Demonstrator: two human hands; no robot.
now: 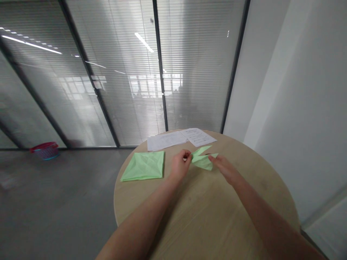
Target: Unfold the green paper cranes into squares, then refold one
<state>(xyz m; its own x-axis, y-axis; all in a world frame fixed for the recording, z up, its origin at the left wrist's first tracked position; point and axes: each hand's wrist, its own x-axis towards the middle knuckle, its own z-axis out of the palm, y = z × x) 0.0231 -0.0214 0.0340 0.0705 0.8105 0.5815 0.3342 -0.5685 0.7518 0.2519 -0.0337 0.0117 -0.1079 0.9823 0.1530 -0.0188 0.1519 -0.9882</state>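
Between my two hands, a piece of folded green paper (203, 162) is held just above the round table, its flaps standing apart. My left hand (181, 164) pinches its left end with thumb and forefinger. At the right corner, my right hand (223, 168) grips the paper between thumb and fingers. To the left of my left hand lies a stack of green paper (148, 165), flat, with crease lines on its top sheet.
White printed sheets (170, 140) lie at the far side of the wooden table (206, 216). Beyond it stands a glass partition with blinds (135, 108). A white wall (303, 108) rises on the right. A red and blue basket (46, 150) sits on the floor at left.
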